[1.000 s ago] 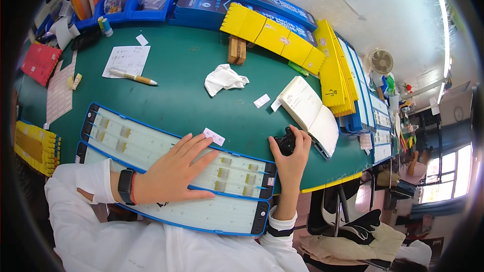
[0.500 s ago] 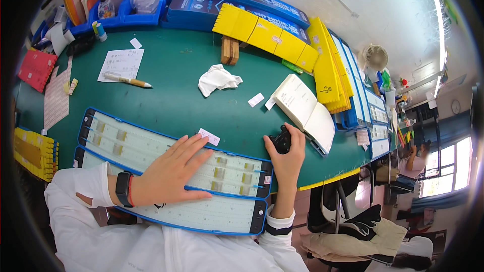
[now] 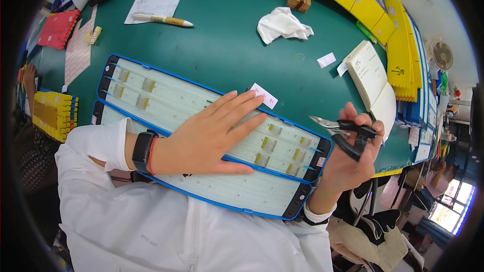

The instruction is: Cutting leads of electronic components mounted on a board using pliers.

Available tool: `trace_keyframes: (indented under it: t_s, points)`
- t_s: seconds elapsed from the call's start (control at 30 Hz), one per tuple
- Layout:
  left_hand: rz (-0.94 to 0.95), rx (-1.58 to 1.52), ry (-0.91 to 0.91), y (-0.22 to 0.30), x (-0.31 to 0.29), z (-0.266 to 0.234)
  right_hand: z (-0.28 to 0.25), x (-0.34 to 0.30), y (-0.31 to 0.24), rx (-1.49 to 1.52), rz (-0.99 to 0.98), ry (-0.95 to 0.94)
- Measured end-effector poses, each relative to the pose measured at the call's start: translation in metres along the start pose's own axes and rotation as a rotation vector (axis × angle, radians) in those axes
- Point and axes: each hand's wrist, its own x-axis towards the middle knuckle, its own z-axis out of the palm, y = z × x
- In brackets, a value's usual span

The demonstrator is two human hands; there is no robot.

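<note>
A green bench carries everything here, and nearest the person lie two long blue-framed trays of white strips, one just behind the other. The left hand lies flat on them, fingers spread and straight, gripping nothing. An open notebook sits to the right. Beside the trays' right end, the right hand is closed around black-handled cutters, metal tips pointing left above the trays.
</note>
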Motion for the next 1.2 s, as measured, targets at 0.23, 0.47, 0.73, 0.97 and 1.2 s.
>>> trace_keyframes:
  t_s: [0.23, 0.47, 0.73, 0.97, 1.2]
  points:
    - [-0.032, -0.013, -0.036, 0.0, 0.001, 0.001, 0.02, -0.001, 0.004, -0.224, 0.144, -0.078]
    - [-0.049, -0.026, -0.035, 0.001, 0.001, 0.002, 0.02, -0.001, 0.005, -0.431, 0.172, -0.158]
    - [-0.06, -0.03, -0.031, 0.0, 0.004, 0.001, 0.019, 0.003, 0.01, -0.433, 0.183, -0.187]
    - [-0.065, -0.024, -0.04, 0.001, 0.003, 0.002, 0.021, 0.0, 0.011, -0.401, 0.164, -0.141]
    - [-0.072, -0.019, -0.049, 0.001, 0.004, 0.001, 0.022, 0.0, 0.01, -0.365, 0.185, -0.119]
